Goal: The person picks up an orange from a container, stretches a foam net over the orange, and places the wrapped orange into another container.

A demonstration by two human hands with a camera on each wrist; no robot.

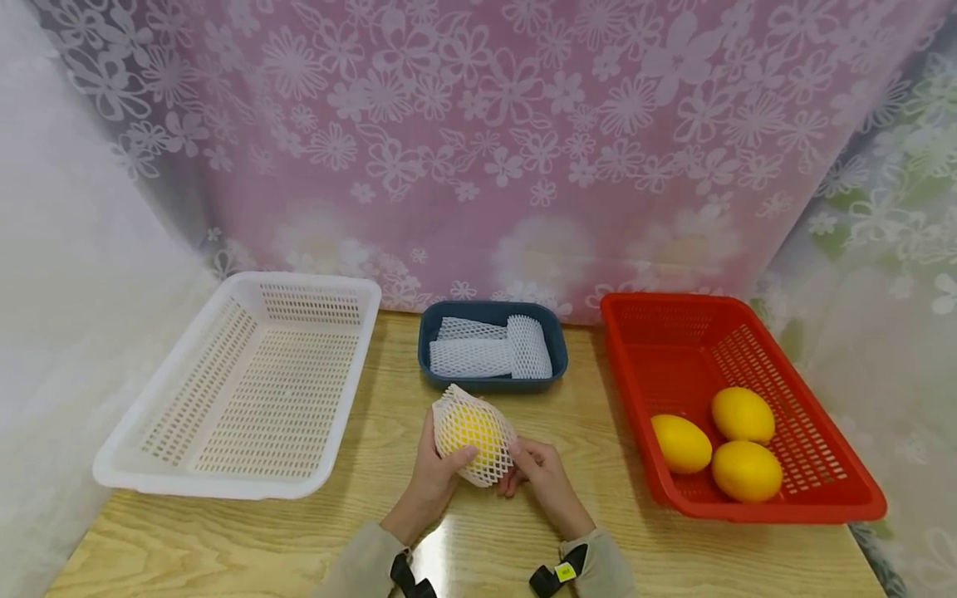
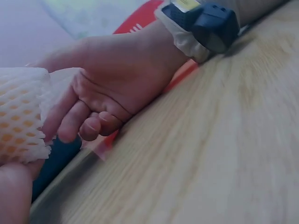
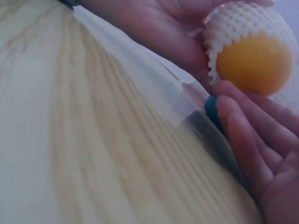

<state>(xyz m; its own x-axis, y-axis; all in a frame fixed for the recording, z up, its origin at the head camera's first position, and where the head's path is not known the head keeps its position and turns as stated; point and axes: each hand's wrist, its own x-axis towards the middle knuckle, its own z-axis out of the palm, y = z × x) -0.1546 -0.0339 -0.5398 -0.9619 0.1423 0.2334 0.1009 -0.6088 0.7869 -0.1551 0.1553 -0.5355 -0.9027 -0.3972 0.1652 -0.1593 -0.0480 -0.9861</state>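
Observation:
In the head view a yellow oval fruit (image 1: pixel 478 432) sits inside a white foam net sleeve (image 1: pixel 451 402) above the table. My left hand (image 1: pixel 432 472) holds it from the left, the thumb across the net. At the right end, my right hand (image 1: pixel 552 482) pinches the net's edge between thumb and fingers. The right wrist view shows the fruit's bare end (image 3: pixel 257 65) bulging out of the net, with right-hand fingers (image 3: pixel 252 121) beside it. In the left wrist view the right hand (image 2: pixel 117 77) has its lower fingers curled by the net's rim.
A dark blue tray (image 1: pixel 493 384) with several folded foam nets (image 1: pixel 471 357) stands behind the hands. On the left is a white perforated basket (image 1: pixel 277 399). A red basket (image 1: pixel 628 399) on the right holds three yellow fruits (image 1: pixel 743 414). A floral curtain (image 1: pixel 478 166) hangs behind the table.

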